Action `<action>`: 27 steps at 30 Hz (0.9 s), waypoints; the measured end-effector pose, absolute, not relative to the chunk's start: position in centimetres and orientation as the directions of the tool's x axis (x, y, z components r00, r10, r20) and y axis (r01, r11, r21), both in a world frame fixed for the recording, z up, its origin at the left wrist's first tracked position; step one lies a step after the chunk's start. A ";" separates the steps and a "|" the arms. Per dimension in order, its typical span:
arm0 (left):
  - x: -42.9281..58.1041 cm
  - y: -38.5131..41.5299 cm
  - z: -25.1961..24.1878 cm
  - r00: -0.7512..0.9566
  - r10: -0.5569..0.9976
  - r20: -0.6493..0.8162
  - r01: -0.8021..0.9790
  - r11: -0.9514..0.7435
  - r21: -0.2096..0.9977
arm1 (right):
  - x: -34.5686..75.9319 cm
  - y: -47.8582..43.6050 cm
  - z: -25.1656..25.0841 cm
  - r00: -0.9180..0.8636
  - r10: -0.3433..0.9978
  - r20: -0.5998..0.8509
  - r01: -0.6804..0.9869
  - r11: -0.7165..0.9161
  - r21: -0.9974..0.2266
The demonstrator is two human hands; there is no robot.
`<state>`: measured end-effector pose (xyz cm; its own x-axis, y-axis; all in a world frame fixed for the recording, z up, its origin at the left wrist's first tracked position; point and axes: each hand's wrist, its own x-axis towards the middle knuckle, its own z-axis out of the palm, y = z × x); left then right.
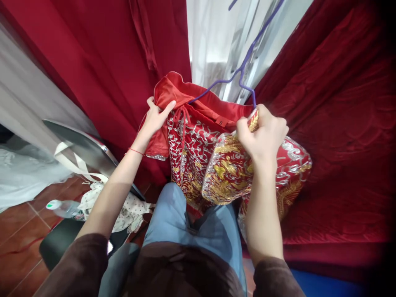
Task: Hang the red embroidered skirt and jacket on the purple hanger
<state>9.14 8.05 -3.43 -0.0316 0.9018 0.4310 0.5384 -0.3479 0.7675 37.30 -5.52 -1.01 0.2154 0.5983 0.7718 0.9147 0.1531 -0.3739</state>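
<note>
A red garment with gold and silver embroidery hangs in front of my legs. My left hand pinches its red satin collar at the upper left. My right hand is closed on a bunched embroidered part of the garment, right at the lower end of a purple wire hanger. The hanger rises up and to the right between the curtains. A small label with the letter S shows inside the neckline.
Red velvet curtains hang on both sides, with a white sheer curtain between them. At the left are a silver slanted board, a spotted cloth, a plastic bottle and a dark stool on a red tile floor.
</note>
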 end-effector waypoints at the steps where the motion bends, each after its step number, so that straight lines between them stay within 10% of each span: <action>1: 9.1 8.2 -3.6 -0.060 0.886 0.461 0.538 -0.360 0.762 | 37.5 -5.4 -1.0 0.207 0.603 0.770 0.910 0.171 -0.378; 7: 7.4 9.9 -3.8 -0.142 0.813 0.565 0.632 -0.365 0.684 | 37.9 -5.3 -0.7 0.201 0.619 0.759 0.891 0.207 -0.405; 18: 4.6 6.1 -2.7 0.270 0.757 0.595 0.680 -0.587 0.439 | 39.8 -4.9 -0.1 0.094 0.680 0.727 0.777 0.407 -0.481; 27: 3.4 4.3 -2.4 0.282 0.900 0.333 0.288 -0.410 0.866 | 40.0 -4.7 -0.2 0.115 0.697 0.708 0.717 0.435 -0.545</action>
